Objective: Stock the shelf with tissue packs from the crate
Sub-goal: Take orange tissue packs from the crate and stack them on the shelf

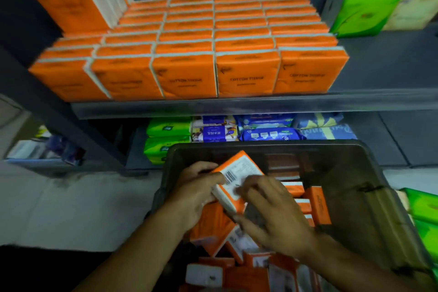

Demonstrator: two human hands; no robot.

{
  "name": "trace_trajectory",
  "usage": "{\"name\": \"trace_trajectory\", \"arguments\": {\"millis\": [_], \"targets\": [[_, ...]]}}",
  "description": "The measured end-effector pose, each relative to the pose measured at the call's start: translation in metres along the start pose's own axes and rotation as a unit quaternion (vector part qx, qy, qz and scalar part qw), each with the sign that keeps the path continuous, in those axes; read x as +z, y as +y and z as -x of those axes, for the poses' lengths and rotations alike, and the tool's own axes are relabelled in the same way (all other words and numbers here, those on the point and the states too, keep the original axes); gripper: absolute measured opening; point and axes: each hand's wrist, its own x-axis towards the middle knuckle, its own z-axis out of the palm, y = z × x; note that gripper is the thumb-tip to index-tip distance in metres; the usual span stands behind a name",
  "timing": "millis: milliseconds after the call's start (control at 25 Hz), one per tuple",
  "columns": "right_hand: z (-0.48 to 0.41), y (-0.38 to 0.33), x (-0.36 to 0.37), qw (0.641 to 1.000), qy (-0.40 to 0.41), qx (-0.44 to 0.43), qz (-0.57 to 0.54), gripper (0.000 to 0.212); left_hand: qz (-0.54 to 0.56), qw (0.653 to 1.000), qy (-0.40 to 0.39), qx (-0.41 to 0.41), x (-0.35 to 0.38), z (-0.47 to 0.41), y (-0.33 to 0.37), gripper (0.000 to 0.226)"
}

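Both hands raise one tissue pack (233, 174) over the crate (343, 147), just below mid-view toward 6 o'clock. The left hand (196, 192) curls its fingers round the pack's 9 o'clock edge. The right hand (272, 218) grasps it from 4 o'clock, fingers across the white printed face, barcode up. The pack sits tilted, above the loose packs (315, 204) heaped in the crate.

At 12 o'clock the shelf (237, 108) carries orange rows (189, 54), the front row upright with labels out and a second tier begun at 11 o'clock. We judge the step in hand to be the carry up to that shelf. To do it well, we would turn the pack so its orange face looks outward like its neighbours. We would keep the squeeze light so the soft wrapper does not crumple. Then we would set it flush beside the second tier at 11 o'clock, away from the green packs (369, 7) at 2 o'clock.

Motion blur smears most of the print, and we cannot read the held pack's label. We cannot make out how the right thumb lies. The crate's near end is cut off at 6 o'clock, and we cannot tell how deep its load runs. The lower-shelf goods (267, 131) show only partly between the shelf lip and the crate rim.
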Motion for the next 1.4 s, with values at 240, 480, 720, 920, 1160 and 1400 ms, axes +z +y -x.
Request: {"name": "trace_trajectory", "arguments": {"millis": [240, 480, 720, 920, 1160, 1400], "targets": [[-0.019, -0.018, -0.053, 0.996, 0.068, 0.064, 0.002, 0.067, 0.067, 0.996, -0.025, 0.055, -0.026, 0.052, 0.052, 0.014], [-0.079, -0.070, -0.100, 0.988, 0.155, 0.015, 0.015, 0.042, -0.011, 0.979, -0.060, 0.195, -0.046, 0.090, 0.110, 0.017], [-0.158, -0.086, -0.153, 0.922, 0.158, 0.105, -0.337, 0.027, -0.074, 0.932, -0.077, 0.345, -0.071, 0.094, 0.166, 0.020], [-0.207, -0.088, -0.145, 0.924, 0.144, 0.157, -0.318, 0.023, -0.070, 0.922, -0.187, 0.333, -0.056, 0.079, 0.162, 0.050], [-0.216, -0.069, -0.127, 0.902, 0.246, 0.246, -0.257, 0.012, -0.143, 0.927, -0.188, 0.290, -0.066, 0.063, 0.144, 0.051], [-0.233, -0.077, -0.139, 0.862, 0.273, 0.210, -0.372, 0.029, 0.040, 0.936, -0.066, 0.345, -0.071, 0.053, 0.180, 0.045]]}}
